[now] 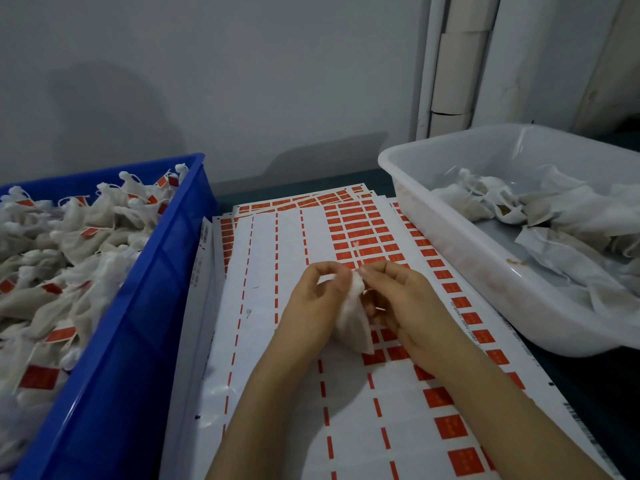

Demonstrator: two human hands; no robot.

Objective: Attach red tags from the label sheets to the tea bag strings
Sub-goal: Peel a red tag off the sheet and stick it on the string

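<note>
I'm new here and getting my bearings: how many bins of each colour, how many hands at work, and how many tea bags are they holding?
blue bin: 1
white bin: 1
hands, left hand and right hand: 2
tea bag held between them: 1
total: 5

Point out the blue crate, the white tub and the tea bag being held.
blue crate (145, 306), head view, right side wall.
white tub (467, 244), head view, near side wall.
tea bag (349, 323), head view, lower white body.
</note>
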